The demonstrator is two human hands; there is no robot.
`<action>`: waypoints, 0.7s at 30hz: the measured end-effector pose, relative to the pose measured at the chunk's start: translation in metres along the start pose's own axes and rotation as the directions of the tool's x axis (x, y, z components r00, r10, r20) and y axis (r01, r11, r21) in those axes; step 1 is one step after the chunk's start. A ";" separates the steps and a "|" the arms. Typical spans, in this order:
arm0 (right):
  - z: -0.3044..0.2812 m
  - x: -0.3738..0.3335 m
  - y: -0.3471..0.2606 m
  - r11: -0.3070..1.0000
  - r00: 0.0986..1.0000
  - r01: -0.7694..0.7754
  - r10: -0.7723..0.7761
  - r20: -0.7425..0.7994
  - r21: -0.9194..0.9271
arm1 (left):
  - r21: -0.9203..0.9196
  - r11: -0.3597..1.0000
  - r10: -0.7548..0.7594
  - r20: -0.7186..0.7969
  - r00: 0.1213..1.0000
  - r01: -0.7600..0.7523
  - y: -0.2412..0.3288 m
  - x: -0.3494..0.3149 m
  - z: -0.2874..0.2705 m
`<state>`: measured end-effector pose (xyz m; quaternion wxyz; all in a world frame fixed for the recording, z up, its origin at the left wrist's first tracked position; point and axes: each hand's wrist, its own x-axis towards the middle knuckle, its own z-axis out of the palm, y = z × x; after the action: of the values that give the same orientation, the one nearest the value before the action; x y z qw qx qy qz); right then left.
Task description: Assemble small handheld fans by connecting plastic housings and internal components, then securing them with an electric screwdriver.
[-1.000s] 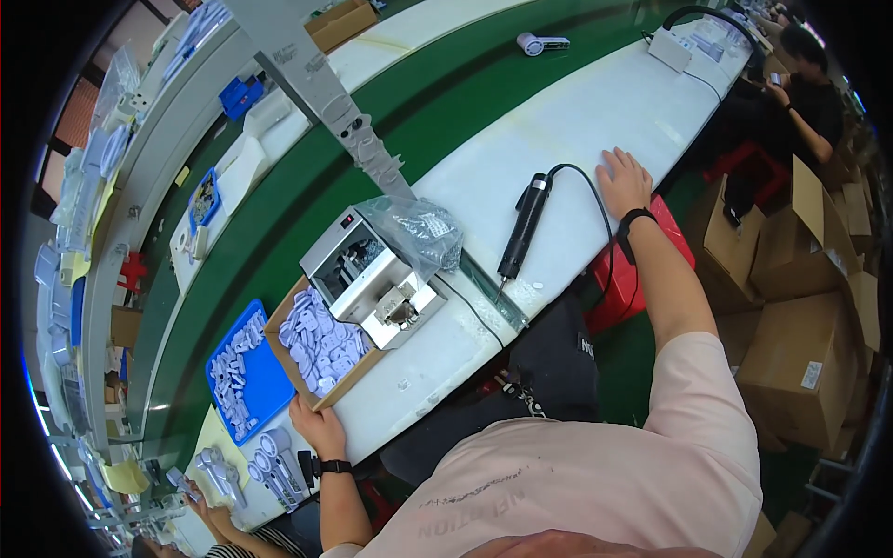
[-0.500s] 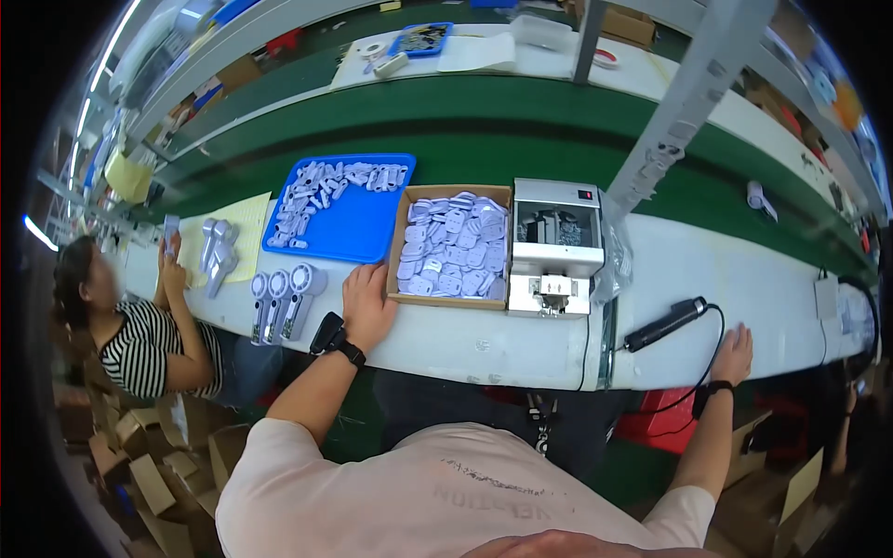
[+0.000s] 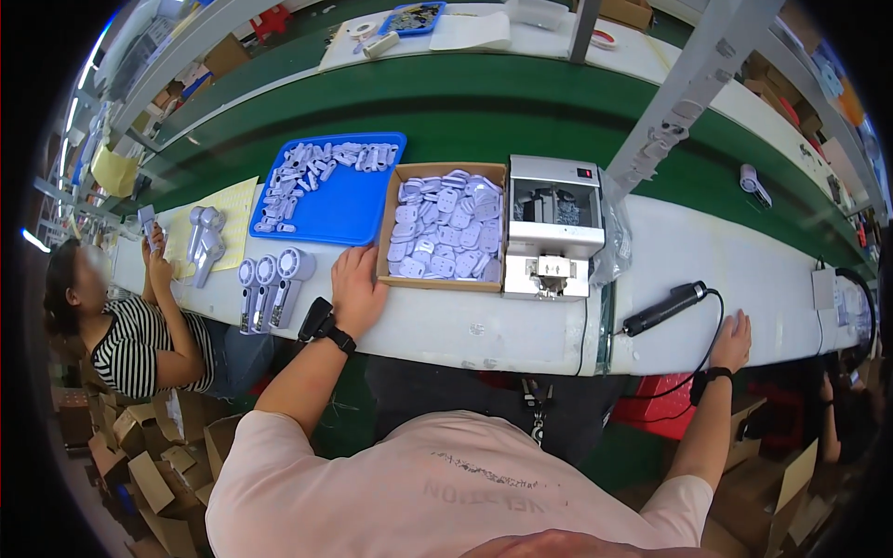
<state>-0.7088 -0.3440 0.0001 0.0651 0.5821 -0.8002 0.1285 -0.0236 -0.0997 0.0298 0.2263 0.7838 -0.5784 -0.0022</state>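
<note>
My left hand (image 3: 358, 286) lies on the white bench with its fingers stretched forward, against or close beside the left corner of a cardboard box (image 3: 439, 283) full of pale plastic covers (image 3: 448, 228). Left of it, three white handheld fans (image 3: 267, 272) lie side by side, their handles open. My right hand (image 3: 732, 344) rests near the bench's front edge, fingers extended and nothing in it. A black electric screwdriver (image 3: 664, 309) with a cable lies to its left. Between box and screwdriver stands a silver screw feeder (image 3: 556, 244).
A blue tray (image 3: 339, 205) of small pale parts sits behind the fans. Another person (image 3: 153, 344) in a striped top works at the left, near more fans (image 3: 206, 240). A metal post (image 3: 688, 102) rises behind the feeder. Cardboard boxes (image 3: 153, 484) stand on the floor.
The whole view has shifted slightly, and the bench sits a little higher in it. Both my hands stay at about the same places on the bench.
</note>
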 end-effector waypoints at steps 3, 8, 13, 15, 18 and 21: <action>0.000 -0.001 0.000 1.000 1.000 0.004 -0.004 0.001 -0.001 | 0.000 1.000 -0.001 0.002 1.000 0.001 -0.001 0.000 -0.001; 0.001 -0.002 0.006 1.000 1.000 0.000 0.000 0.000 0.002 | 0.018 0.999 0.028 -0.018 0.999 -0.027 -0.003 0.002 0.003; 0.000 0.002 0.003 0.999 1.000 0.014 -0.014 -0.012 0.043 | 0.021 1.000 0.008 -0.003 1.000 -0.008 -0.003 0.000 -0.001; 0.001 0.001 0.000 1.000 1.000 0.012 -0.012 -0.004 0.021 | 0.023 1.000 -0.016 -0.004 1.000 0.016 -0.003 0.000 0.001; -0.003 -0.003 -0.009 1.000 1.000 0.013 -0.013 -0.006 0.025 | 0.026 0.999 0.031 -0.032 0.999 -0.031 -0.005 0.000 0.004; -0.009 -0.006 -0.003 1.000 0.999 -0.017 0.018 -0.036 0.017 | 0.008 0.999 0.045 -0.030 0.999 -0.045 -0.005 0.003 0.002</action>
<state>-0.7048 -0.3369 0.0080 0.0736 0.5733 -0.8028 0.1465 -0.0186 -0.1015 0.0270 0.2322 0.7713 -0.5923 0.0169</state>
